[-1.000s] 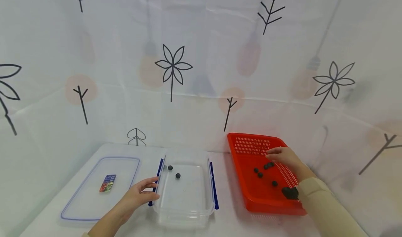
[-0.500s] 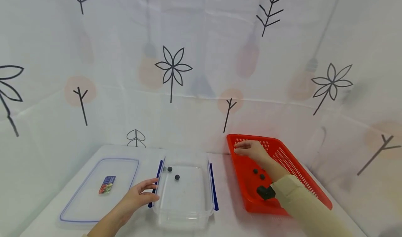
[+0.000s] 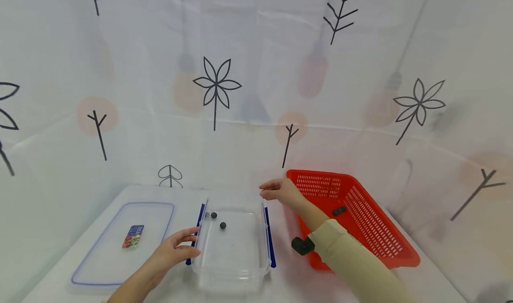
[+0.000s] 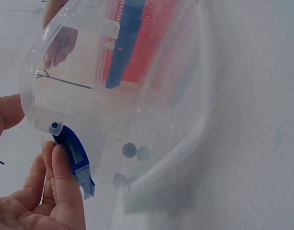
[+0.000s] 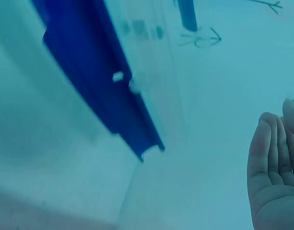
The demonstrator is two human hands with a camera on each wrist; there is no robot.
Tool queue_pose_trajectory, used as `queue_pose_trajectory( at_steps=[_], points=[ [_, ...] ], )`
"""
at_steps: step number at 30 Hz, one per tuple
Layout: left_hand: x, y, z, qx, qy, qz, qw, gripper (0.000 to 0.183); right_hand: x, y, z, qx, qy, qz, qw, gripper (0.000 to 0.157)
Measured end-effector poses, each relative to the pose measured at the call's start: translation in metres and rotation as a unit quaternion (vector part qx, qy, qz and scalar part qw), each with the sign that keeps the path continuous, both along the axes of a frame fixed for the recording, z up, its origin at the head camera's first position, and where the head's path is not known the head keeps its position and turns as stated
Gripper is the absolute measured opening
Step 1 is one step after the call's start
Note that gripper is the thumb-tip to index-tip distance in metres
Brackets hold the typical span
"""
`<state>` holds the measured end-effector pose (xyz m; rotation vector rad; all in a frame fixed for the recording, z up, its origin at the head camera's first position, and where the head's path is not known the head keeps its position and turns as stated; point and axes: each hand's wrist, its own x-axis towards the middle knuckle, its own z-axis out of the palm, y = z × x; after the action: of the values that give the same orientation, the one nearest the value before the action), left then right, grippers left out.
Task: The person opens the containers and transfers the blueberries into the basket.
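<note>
My left hand (image 3: 173, 252) rests against the left side of a clear plastic box (image 3: 232, 272), fingers and thumb apart. In the left wrist view its fingertips touch a blue latch (image 4: 74, 153) of the box. Two small dark balls (image 3: 222, 225) lie inside toward the far left. My right hand (image 3: 285, 193) is raised near the far right corner of the box, fingers and thumb drawn together; I cannot tell whether anything is between them. In the right wrist view the hand (image 5: 276, 167) is apart from a blue latch (image 5: 96, 72).
A red perforated basket (image 3: 372, 231) stands at the right, with dark balls (image 3: 339, 210) showing inside and the right forearm hiding part of it. A clear lid with a blue rim (image 3: 82, 267) and a colourful label (image 3: 133, 237) lies at the left. A patterned cloth hangs behind.
My right hand has moved left from over the red basket to beside the box's far right corner. The left hand and the box have stayed put.
</note>
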<state>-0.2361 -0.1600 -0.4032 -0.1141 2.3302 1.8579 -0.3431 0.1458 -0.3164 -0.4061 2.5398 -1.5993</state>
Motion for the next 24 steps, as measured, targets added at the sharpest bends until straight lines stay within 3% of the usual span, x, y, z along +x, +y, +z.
queue_pose_trajectory(
  at_steps=[12,24],
  points=[
    [0.000,-0.001,0.003,0.011,-0.004,-0.002,0.9999,0.064,0.001,-0.062,-0.011,-0.034,-0.036,0.048,0.998,0.024],
    [-0.001,-0.001,0.001,0.018,0.001,-0.001,0.9998,0.062,-0.015,-0.100,-0.034,-0.069,-0.053,0.030,0.996,0.021]
  ],
)
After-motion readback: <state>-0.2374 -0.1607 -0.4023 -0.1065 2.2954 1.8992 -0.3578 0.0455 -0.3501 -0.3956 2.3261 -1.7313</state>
